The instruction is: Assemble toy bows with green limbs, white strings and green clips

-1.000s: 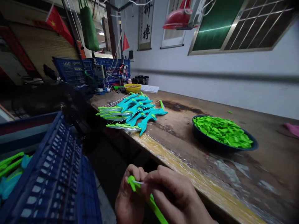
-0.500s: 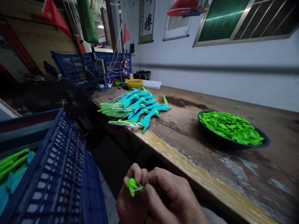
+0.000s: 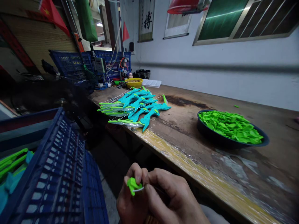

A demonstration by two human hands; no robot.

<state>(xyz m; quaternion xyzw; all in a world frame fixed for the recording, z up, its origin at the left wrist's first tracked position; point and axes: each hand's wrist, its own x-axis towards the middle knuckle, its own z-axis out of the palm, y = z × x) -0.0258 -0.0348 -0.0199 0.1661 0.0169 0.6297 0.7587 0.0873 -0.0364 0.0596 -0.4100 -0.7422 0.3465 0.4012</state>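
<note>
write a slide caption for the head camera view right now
Left hand grips a bright green part as the right hand pinches a white cord beside a worktable.

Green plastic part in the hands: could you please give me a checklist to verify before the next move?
1. Left hand grips the green plastic part: ok.
2. Right fingertips are at the white string: ok.
3. String fastened securely to the part: cannot tell, fingers hide its end.
4. Turquoise-and-green toy bows lie apart from both hands: ok.
5. All loose green pieces inside the dark blue bowl: not ok, one lies behind it.
</note>
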